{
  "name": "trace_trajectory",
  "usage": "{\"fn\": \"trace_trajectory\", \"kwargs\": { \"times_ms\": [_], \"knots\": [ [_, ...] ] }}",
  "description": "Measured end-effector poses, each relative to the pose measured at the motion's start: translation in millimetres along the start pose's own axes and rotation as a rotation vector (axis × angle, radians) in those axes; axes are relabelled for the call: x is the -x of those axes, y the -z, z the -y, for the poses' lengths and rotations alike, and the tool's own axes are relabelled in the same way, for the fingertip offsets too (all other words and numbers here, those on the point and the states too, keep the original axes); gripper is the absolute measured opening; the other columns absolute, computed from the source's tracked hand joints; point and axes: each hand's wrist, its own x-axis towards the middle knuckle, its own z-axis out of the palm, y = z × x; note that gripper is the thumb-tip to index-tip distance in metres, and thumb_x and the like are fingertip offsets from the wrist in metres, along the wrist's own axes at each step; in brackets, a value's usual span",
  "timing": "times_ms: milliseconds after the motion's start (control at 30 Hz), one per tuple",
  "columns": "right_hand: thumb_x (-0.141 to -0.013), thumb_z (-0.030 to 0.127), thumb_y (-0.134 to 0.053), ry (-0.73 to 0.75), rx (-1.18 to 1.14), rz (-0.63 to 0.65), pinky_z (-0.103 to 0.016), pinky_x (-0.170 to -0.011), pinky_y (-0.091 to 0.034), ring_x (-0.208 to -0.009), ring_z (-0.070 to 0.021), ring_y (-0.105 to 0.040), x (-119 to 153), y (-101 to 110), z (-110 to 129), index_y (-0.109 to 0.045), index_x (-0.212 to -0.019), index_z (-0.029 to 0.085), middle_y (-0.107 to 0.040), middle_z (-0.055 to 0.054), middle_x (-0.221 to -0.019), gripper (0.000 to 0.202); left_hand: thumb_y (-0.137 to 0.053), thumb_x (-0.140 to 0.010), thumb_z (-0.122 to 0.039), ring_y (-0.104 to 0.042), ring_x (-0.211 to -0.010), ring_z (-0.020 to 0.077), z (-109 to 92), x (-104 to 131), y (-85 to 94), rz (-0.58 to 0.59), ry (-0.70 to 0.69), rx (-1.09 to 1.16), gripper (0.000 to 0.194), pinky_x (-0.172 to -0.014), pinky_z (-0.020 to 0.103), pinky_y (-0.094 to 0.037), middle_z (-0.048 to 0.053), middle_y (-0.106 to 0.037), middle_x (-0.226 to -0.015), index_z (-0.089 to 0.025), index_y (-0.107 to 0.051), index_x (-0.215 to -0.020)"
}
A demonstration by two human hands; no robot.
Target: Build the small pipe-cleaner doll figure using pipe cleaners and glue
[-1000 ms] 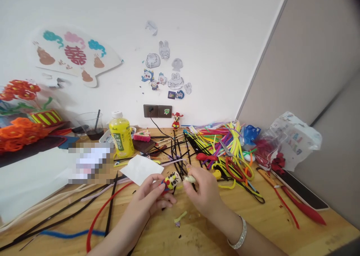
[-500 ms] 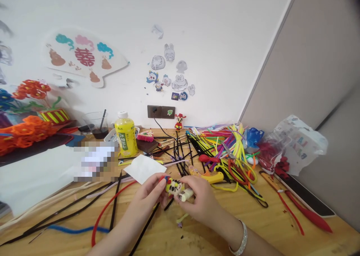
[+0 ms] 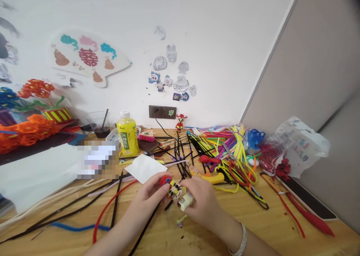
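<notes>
Between the fingers of my left hand (image 3: 149, 196) is a small pipe-cleaner doll (image 3: 175, 190), cream-faced with black and yellow features and red and blue parts at its left end. Closed around a pale cream lighter (image 3: 186, 201) with a metal top is my right hand (image 3: 204, 200). The lighter's metal end points left and down, close beside the doll's face; I cannot tell whether they touch. No flame shows. My left fingers and palm hide part of the doll. A white sheet of paper (image 3: 146, 167) lies just beyond my left hand.
Pipe cleaners (image 3: 236, 147) of many colours heap at the back right, with scissors (image 3: 229, 151) on top. A yellow-handled tool (image 3: 215, 178) lies beyond my right hand. A yellow drink bottle (image 3: 128, 136) and plastic cup (image 3: 98, 124) stand at back left. A small red-hatted figure (image 3: 180, 124) stands by the wall.
The doll is turned slightly, showing more of its red and blue end and its face. The lighter has tilted and shifted a little down in my right hand. The view has shifted slightly.
</notes>
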Motion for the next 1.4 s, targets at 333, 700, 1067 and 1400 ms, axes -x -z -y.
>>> {"fn": "trace_trajectory", "kwargs": {
  "times_ms": [333,700,1067,1400],
  "knots": [
    [-0.078,0.033,-0.048,0.026,0.019,-0.057,-0.028,-0.053,-0.034,-0.059,-0.0180,-0.051,1,0,0,-0.054,-0.089,0.017,-0.061,-0.005,-0.068,0.021,-0.055,-0.075,-0.043,-0.053,-0.070,0.0162,5,0,7.6,-0.015,-0.043,-0.022,0.036,-0.070,0.027,-0.044,0.002,-0.064,-0.082,-0.022,-0.065,-0.101],
    [-0.069,0.029,-0.053,-0.174,-0.119,0.017,-0.026,-0.054,-0.036,-0.060,-0.0177,-0.052,1,-2,5,-0.056,-0.086,0.018,-0.059,-0.003,-0.067,0.020,-0.067,-0.065,-0.042,-0.060,-0.067,0.0160,-2,-2,1.9,0.051,-0.014,0.108,0.031,-0.066,0.027,-0.050,0.000,-0.065,-0.079,-0.021,-0.065,-0.088],
    [-0.082,0.038,-0.040,-0.377,-0.329,0.050,-0.025,-0.058,-0.035,-0.063,-0.0154,-0.047,-4,6,4,-0.051,-0.070,0.017,-0.049,-0.001,-0.064,0.026,-0.078,-0.056,-0.025,-0.062,-0.077,0.0145,11,-9,3.0,-0.029,-0.020,0.304,0.026,-0.074,0.026,-0.048,0.000,-0.068,-0.084,-0.017,-0.057,-0.071],
    [-0.084,0.035,-0.037,-0.408,-0.505,0.078,-0.023,-0.056,-0.033,-0.061,-0.0124,-0.042,-2,3,1,-0.045,-0.069,0.018,-0.042,0.002,-0.063,0.024,-0.077,-0.056,-0.018,-0.063,-0.079,0.0173,34,-12,0.6,0.169,-0.014,0.288,0.053,-0.072,0.028,-0.048,0.003,-0.065,-0.093,-0.023,-0.056,-0.104]
  ]
}}
